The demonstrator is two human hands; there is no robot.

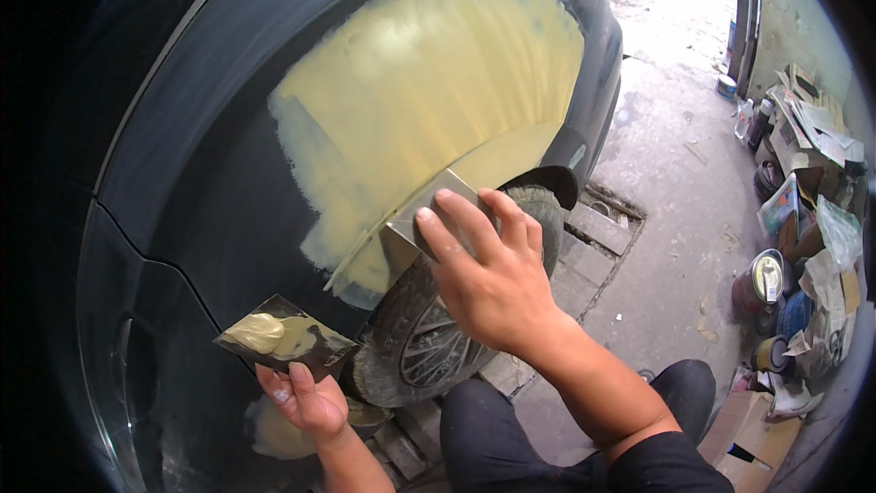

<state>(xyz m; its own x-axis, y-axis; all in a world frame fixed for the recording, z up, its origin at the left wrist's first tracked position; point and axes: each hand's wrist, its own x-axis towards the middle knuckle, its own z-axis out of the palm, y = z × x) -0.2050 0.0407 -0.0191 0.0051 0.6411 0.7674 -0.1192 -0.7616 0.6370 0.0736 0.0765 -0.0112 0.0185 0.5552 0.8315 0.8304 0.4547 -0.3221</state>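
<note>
My right hand point(493, 278) grips a flat metal putty spreader point(422, 219), its edge against the car's dark rear panel point(219, 164) just above the wheel arch. A broad coat of yellow body filler point(429, 64) covers much of that panel, streaked towards the right and thin at its left border. Low on the left, my left hand point(310, 402) pinches the edge of a dark mixing plate point(319, 351). On the plate lies a mound of yellowish filler point(258, 333). Below the spreader is the rear wheel point(429, 347), partly hidden by my right hand.
A smaller filler patch point(278, 429) marks the lower body. Beside the wheel, a drain channel point(602, 224) crosses the concrete floor point(671, 237). Along the right wall stand an open can point(762, 278), bottles point(746, 117), papers point(821, 128) and a cardboard box point(757, 429).
</note>
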